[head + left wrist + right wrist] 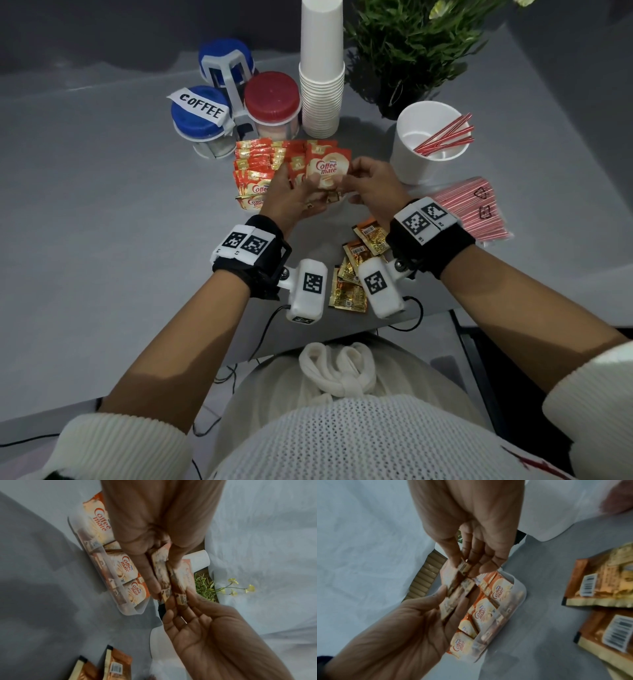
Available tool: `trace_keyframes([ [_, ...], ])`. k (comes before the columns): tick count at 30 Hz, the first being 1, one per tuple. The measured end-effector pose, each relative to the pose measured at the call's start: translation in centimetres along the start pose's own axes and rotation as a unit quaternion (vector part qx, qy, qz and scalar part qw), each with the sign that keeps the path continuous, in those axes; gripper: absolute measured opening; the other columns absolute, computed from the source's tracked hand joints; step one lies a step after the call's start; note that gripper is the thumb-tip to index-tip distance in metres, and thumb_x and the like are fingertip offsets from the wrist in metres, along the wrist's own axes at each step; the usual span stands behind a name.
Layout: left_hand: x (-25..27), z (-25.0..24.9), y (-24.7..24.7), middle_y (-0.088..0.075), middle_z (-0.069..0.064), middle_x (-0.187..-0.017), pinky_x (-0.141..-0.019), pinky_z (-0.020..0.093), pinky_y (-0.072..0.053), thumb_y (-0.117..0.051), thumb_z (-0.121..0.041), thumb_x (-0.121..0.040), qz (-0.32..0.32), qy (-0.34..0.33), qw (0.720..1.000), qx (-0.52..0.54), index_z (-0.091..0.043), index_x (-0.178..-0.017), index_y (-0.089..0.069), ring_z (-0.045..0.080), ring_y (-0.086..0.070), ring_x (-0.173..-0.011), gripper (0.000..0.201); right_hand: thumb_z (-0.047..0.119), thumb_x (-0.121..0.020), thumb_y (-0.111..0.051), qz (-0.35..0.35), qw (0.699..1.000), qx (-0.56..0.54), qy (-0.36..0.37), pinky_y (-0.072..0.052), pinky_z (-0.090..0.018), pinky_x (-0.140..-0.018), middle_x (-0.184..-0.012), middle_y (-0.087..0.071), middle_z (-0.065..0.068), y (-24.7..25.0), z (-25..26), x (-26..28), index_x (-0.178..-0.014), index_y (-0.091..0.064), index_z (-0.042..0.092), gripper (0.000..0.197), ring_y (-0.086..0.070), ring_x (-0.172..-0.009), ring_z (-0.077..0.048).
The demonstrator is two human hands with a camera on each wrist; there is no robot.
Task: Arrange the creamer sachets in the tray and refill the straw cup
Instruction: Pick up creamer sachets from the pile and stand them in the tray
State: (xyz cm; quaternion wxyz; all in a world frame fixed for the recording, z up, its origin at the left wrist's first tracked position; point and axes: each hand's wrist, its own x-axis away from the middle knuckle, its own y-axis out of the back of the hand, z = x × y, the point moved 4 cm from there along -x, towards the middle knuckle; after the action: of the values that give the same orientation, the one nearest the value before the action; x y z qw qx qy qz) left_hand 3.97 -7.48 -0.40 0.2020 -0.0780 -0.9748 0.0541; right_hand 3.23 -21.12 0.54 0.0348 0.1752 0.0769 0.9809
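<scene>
Orange Coffee mate creamer sachets [255, 171] stand in rows in a clear tray [135, 612] at the middle of the table. Just above the tray's right end, my left hand [301, 192] grips a few sachets [161, 573] upright between thumb and fingers. My right hand [356, 178] pinches the lower corner of the front sachet [327, 168] of that bunch. In the right wrist view the pinched sachet [462, 566] touches the bunch held by the left hand [436, 608]. A white straw cup [428, 171] with a few red-striped straws [445, 137] stands to the right.
A sealed pack of red-striped straws [476, 209] lies right of my right wrist. Gold sachets [356, 267] lie loose near the table's front edge. Behind the tray stand three lidded jars [270, 99], a tall stack of paper cups [322, 85] and a potted plant [411, 51].
</scene>
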Motion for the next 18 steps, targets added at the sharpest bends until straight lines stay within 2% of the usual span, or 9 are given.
trace_keyframes([
  [2,-0.1,0.0,0.1,-0.056,0.008,-0.113,-0.060,0.024,-0.057,-0.043,-0.013,-0.097,-0.008,0.011,1.000,0.006,-0.011,-0.130,-0.040,0.015,-0.062,-0.084,0.033,0.000,-0.089,-0.053,-0.023,0.999,-0.029,0.011,-0.044,-0.021,-0.054,-0.088,-0.059,-0.012,-0.1,0.5,-0.3,-0.092,-0.052,0.005,0.005,-0.055,-0.066,-0.013],
  [4,-0.2,0.1,0.4,-0.056,0.008,-0.110,-0.065,0.029,-0.057,-0.038,-0.012,-0.099,-0.023,0.019,1.000,0.010,-0.010,-0.129,-0.041,0.015,-0.062,-0.080,0.031,0.001,-0.092,-0.049,-0.036,0.999,-0.037,0.012,-0.046,-0.020,-0.051,-0.094,-0.060,-0.015,-0.1,0.7,-0.4,-0.105,-0.047,0.005,0.014,-0.058,-0.061,-0.011],
  [7,-0.3,-0.2,0.8,-0.057,0.012,-0.111,-0.079,0.043,-0.054,-0.036,-0.011,-0.099,-0.035,0.021,0.999,-0.005,-0.009,-0.128,-0.043,0.020,-0.062,-0.084,0.030,0.007,-0.095,-0.045,-0.016,1.000,-0.016,0.009,-0.042,-0.022,-0.046,-0.079,-0.060,-0.011,-0.2,0.9,-0.4,-0.104,-0.040,0.009,0.010,-0.055,-0.045,-0.007],
  [9,-0.3,-0.5,0.8,-0.057,0.014,-0.113,-0.084,0.049,-0.053,-0.036,-0.012,-0.099,-0.034,0.023,0.999,-0.013,-0.010,-0.127,-0.044,0.028,-0.061,-0.093,0.029,0.008,-0.096,-0.042,0.017,1.000,-0.018,-0.011,-0.038,-0.022,-0.044,-0.068,-0.054,-0.007,-0.5,0.7,-0.3,-0.103,-0.039,0.009,0.008,-0.050,-0.046,-0.012],
  [12,-0.4,-0.9,0.7,-0.059,0.015,-0.115,-0.084,0.053,-0.053,-0.035,-0.014,-0.099,-0.043,0.028,0.998,-0.031,-0.012,-0.125,-0.046,0.034,-0.061,-0.100,0.028,0.007,-0.097,-0.042,0.072,0.995,-0.037,-0.065,-0.036,-0.017,-0.038,-0.063,-0.049,-0.007,-1.1,0.2,-0.1,-0.092,-0.041,0.012,0.007,-0.046,-0.044,-0.010],
  [15,-0.7,-1.0,0.7,-0.058,0.018,-0.121,-0.085,0.056,-0.052,-0.033,-0.014,-0.100,-0.054,0.030,0.997,-0.041,-0.013,-0.124,-0.046,0.036,-0.060,-0.106,0.028,0.009,-0.097,-0.043,0.073,0.994,0.000,-0.081,-0.032,-0.013,-0.034,-0.061,-0.046,-0.006,-1.2,0.1,-0.3,-0.087,-0.039,0.014,0.011,-0.041,-0.030,-0.001],
  [18,-0.8,-1.1,0.6,-0.059,0.017,-0.120,-0.084,0.057,-0.052,-0.031,-0.016,-0.100,-0.056,0.031,0.997,-0.049,-0.013,-0.124,-0.044,0.036,-0.060,-0.106,0.028,0.009,-0.096,-0.045,0.069,0.994,0.029,-0.079,-0.029,-0.013,-0.034,-0.060,-0.046,-0.005,-1.3,0.1,-0.7,-0.080,-0.037,0.017,0.019,-0.039,-0.029,-0.001],
])
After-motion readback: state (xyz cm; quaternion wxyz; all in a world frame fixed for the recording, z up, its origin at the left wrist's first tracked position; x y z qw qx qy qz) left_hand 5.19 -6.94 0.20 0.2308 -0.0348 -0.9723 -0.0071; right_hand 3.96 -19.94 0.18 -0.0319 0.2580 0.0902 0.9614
